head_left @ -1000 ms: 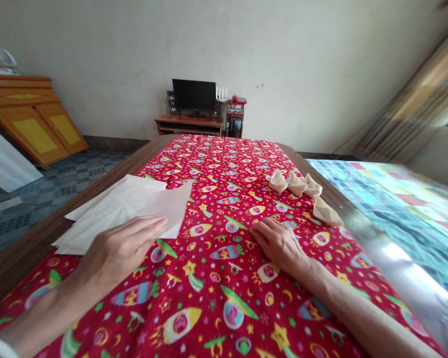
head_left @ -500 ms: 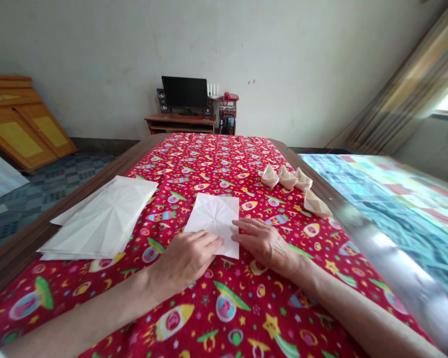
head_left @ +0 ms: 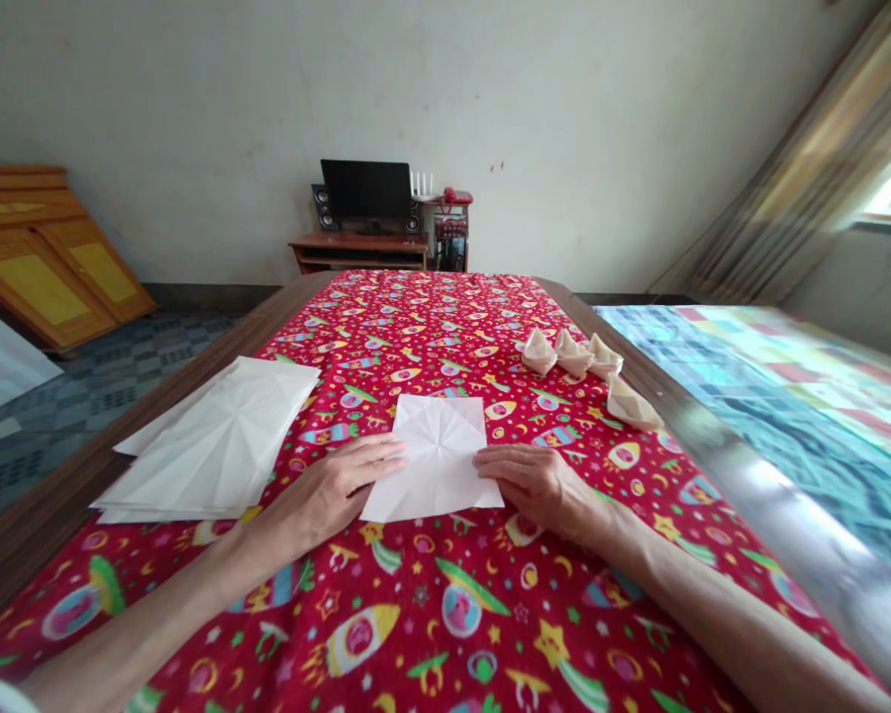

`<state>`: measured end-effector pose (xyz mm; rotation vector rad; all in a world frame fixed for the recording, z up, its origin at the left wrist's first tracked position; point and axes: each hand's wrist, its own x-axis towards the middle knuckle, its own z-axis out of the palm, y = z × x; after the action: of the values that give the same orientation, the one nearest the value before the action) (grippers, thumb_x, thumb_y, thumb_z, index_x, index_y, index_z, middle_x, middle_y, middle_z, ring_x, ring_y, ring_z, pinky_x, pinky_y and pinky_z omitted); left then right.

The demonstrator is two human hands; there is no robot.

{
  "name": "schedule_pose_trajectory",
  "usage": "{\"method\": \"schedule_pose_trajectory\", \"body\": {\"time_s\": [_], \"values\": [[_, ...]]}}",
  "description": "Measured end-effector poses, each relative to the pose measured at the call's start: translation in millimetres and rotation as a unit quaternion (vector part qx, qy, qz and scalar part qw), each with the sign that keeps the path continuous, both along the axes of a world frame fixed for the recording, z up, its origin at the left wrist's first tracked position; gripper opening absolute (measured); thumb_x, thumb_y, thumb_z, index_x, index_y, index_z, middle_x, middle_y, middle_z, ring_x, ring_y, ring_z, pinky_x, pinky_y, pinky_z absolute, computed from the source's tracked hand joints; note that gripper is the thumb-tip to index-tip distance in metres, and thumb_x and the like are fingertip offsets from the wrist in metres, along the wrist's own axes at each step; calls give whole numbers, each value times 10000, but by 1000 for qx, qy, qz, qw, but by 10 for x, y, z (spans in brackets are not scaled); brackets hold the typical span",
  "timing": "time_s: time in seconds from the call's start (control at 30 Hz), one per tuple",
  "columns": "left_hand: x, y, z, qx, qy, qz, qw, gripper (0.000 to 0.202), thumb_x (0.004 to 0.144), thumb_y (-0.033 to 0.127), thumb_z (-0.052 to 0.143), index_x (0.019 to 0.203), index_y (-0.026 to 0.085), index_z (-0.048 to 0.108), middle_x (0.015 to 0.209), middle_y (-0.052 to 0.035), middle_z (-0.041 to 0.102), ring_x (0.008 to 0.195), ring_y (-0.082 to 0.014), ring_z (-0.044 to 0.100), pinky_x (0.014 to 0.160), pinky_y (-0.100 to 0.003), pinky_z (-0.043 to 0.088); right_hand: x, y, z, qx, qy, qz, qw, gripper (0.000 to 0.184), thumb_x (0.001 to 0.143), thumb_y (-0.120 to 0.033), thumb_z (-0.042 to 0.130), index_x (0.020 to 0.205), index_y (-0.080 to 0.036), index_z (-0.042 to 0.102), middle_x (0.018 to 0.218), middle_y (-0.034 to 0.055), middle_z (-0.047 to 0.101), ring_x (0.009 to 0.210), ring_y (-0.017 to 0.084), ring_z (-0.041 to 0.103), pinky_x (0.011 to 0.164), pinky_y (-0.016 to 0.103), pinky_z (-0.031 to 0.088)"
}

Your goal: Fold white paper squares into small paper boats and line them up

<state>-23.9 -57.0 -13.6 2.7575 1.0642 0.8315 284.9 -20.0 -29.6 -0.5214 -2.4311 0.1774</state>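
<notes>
A creased white square of paper (head_left: 436, 454) lies flat on the red rocket-print tablecloth (head_left: 445, 614) in front of me. My left hand (head_left: 327, 490) rests at its left edge with fingers stretched out, fingertips touching the paper. On the sheet's right edge lies my right hand (head_left: 535, 480), palm down, fingers loosely extended. Neither hand grips anything. A stack of similar creased white sheets (head_left: 212, 446) sits to the left of my left hand.
Several folded cream paper shapes (head_left: 583, 361) sit near the table's right edge. The wooden table edge (head_left: 59, 495) shows on the left. Beyond are a desk with a monitor (head_left: 367, 188), a yellow cabinet (head_left: 45, 257), and a colourful patterned surface (head_left: 787, 406) on the right.
My left hand drew one sheet from the left stack to the middle of the table. Both hands now rest on its side edges, and the sheet lies squarer to me.
</notes>
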Motion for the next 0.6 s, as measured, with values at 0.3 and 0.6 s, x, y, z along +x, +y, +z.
{"method": "schedule_pose_trajectory", "body": {"time_s": [0.3, 0.6], "values": [[145, -150, 37, -6, -46, -66, 997, 232, 915, 165, 469, 1031, 168, 671, 1036, -73, 702, 1000, -153, 641, 925, -319, 512, 124, -138, 111, -38, -11, -14, 999, 220, 882, -159, 468, 1030, -191, 628, 987, 75, 707, 947, 173, 657, 842, 312, 532], [250, -181, 38, -87, -113, 108, 984, 315, 888, 267, 471, 650, 159, 648, 645, -16, 652, 605, -128, 613, 624, -214, 486, -19, -58, 209, -220, -20, -117, 968, 330, 897, -332, 481, 641, -165, 604, 570, -26, 567, 509, 91, 478, 492, 202, 363]]}}
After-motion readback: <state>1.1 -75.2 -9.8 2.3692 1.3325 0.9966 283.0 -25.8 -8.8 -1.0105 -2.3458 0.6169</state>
